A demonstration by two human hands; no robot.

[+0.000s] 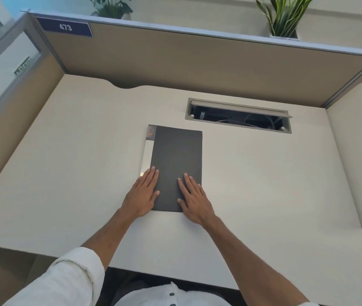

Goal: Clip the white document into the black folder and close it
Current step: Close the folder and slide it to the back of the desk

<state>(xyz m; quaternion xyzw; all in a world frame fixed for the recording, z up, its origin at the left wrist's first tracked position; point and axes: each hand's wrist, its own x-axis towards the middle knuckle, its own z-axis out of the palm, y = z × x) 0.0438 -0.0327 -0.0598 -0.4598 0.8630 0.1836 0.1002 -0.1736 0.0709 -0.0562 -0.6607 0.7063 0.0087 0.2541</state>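
Both hands' fingers (153,175) lie flat, spread on black folder (176,155).

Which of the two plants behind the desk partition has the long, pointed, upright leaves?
The plant on the right, standing in a white pot. Its leaves are narrow, striped blades pointing up. The plant on the left has broad, rounded, darker leaves.

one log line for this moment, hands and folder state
stage: folder closed | black folder: flat on desk | left hand: flat on spine edge | right hand: flat on cover | document: not visible
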